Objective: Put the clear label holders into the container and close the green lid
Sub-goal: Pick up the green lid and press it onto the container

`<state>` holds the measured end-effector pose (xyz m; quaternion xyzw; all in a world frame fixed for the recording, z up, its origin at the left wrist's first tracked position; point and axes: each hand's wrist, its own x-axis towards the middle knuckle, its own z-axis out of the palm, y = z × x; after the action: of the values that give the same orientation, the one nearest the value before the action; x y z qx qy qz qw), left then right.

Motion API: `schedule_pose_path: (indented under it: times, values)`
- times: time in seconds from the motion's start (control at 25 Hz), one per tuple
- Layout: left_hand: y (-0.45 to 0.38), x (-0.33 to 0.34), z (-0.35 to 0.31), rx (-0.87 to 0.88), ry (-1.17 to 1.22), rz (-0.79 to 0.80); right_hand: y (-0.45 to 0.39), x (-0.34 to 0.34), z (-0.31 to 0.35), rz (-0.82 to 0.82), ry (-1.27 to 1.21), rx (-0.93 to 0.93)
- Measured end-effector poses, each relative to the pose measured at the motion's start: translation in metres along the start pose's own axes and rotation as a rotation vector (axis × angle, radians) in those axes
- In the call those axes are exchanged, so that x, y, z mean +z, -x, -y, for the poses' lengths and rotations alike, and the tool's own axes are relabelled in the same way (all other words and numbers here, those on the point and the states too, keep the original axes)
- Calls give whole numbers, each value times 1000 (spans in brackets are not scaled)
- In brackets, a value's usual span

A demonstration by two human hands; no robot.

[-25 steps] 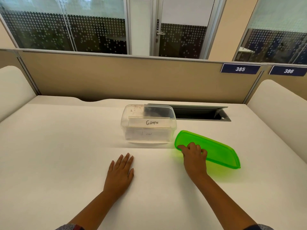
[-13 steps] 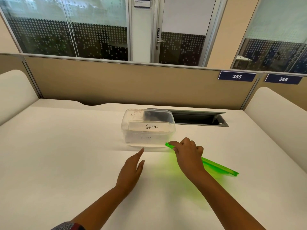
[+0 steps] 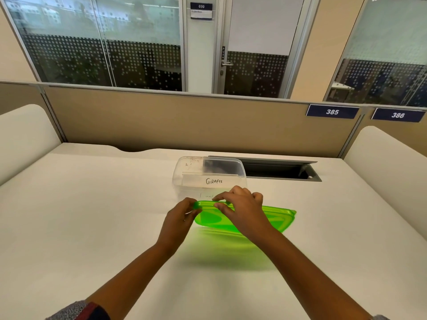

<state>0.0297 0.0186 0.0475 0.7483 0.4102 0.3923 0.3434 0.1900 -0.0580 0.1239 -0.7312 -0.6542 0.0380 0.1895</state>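
Observation:
A clear plastic container (image 3: 184,172) stands open on the white desk, with clear label holders (image 3: 213,181) inside; the front one reads "GIRAFFE". The green lid (image 3: 277,215) hangs tilted in the air just in front of the container, casting a green glow on the desk. My left hand (image 3: 179,219) grips the lid's left corner. My right hand (image 3: 242,209) pinches its upper long edge near the middle. The lid and my hands hide the lower front of the container.
A grey cable slot (image 3: 277,172) lies open in the desk just right of and behind the container. A beige partition (image 3: 184,121) with tags 385 and 386 closes the back. White padded side panels (image 3: 388,155) flank the desk.
My right hand lifted the lid off the desk and carried it left toward the container. My left hand rose from the desk and took hold of the lid's left corner.

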Motion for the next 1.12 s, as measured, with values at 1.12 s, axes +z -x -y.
schedule_pose_path:
  times: [1.12]
  values:
    - [-124, -46, 21, -182, 68, -150, -107, 22, -102, -445, -720, 356]
